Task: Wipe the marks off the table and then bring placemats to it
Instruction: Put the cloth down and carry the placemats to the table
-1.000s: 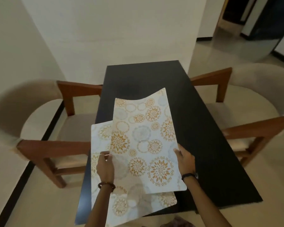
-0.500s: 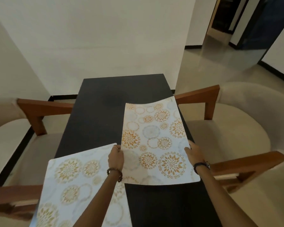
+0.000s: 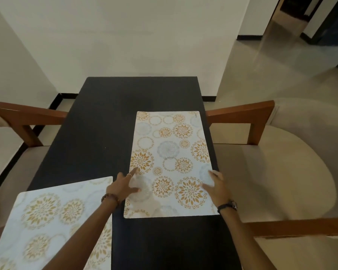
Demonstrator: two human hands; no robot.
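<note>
At the centre of the frame I see a long rectangular table (image 3: pixel 98 133) with a matte black, finely grained top, running away toward a plain white wall (image 3: pixel 125 36). On its right half lies a flat rectangular placemat (image 3: pixel 170 149), pale with printed orange flower rosettes, thin ring outlines and faded blue-grey medallions; its corners are slightly rounded and its right edge sits just at the table's right edge. My left hand (image 3: pixel 123 187) rests on the mat's lower left part, fingers straight and spread, the forefinger stretched out along the mat's left edge. My right hand (image 3: pixel 216 184) lies flat on the lower right part, fingers spread and relaxed, nothing pinched. A beaded bracelet (image 3: pixel 110 198) circles the left wrist and a dark watch (image 3: pixel 228 205) the right.

At the lower left of the frame a second placemat (image 3: pixel 47 217) of the same print lies at a slant, its left part overhanging the table edge. Armchairs with angular brown wooden frames and rounded beige upholstery stand on either side, one at the right (image 3: pixel 281 172), one at the left (image 3: pixel 12 137). Glossy beige floor (image 3: pixel 261 61) fills the upper right.
</note>
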